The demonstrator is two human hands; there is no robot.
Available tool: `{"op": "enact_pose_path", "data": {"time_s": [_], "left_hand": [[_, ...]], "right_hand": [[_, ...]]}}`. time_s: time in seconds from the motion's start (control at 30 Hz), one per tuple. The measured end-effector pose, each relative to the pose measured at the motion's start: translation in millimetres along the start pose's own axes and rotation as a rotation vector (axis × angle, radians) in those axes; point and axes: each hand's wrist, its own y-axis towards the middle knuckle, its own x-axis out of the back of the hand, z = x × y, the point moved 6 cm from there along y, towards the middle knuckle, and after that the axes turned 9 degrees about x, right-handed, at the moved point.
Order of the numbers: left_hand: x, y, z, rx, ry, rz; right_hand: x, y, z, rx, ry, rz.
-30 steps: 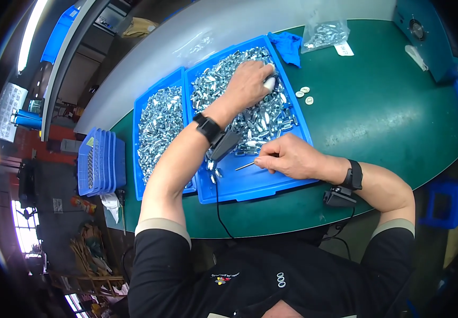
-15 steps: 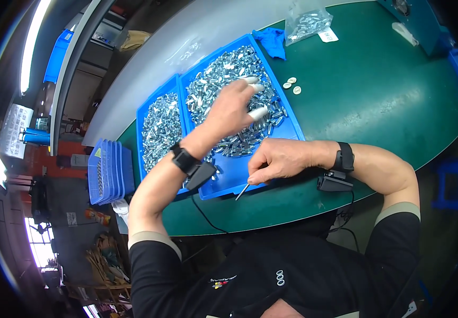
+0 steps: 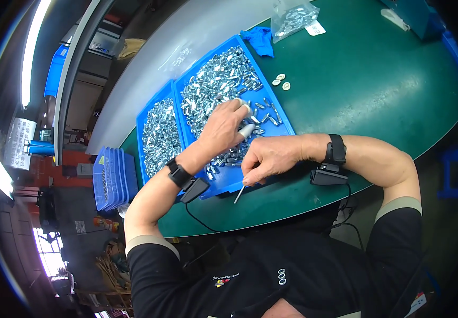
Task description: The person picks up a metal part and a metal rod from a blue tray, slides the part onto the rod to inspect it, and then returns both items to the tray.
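A blue tray (image 3: 286, 121) holds a heap of small shiny metal cylindrical parts (image 3: 213, 79). My left hand (image 3: 221, 126) lies over the heap with white covers on several fingertips. Its fingers are bent down among the parts and the thumb stands apart from them; whether any part is between them is hidden. Over the tray's near right edge, my right hand (image 3: 272, 157) is closed round a thin metal rod (image 3: 239, 195). The rod's free end points down and toward me.
To the left, a second blue tray (image 3: 140, 119) is full of similar parts. Stacked blue baskets (image 3: 113, 180) stand beyond it. On the green table (image 3: 356, 90) are a blue cloth (image 3: 260, 41), a clear bag of metal parts (image 3: 294, 21) and three small whitish pieces (image 3: 286, 86).
My left hand has drawn nearer to me across the heap, and parts have shifted, baring some tray bottom on the right. My right hand keeps its hold on the rod.
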Motion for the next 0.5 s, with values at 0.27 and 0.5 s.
{"op": "enact_pose_path", "data": {"time_s": [0.27,0.5], "left_hand": [[1,7,-38,-0.124,-0.074,-0.097],[-25,21,-30,0.040,-0.169,-0.173]], "right_hand": [[-3,-5,-2,0.053,0.072,0.141],[-3,5,2,0.118,0.078,0.169]]}}
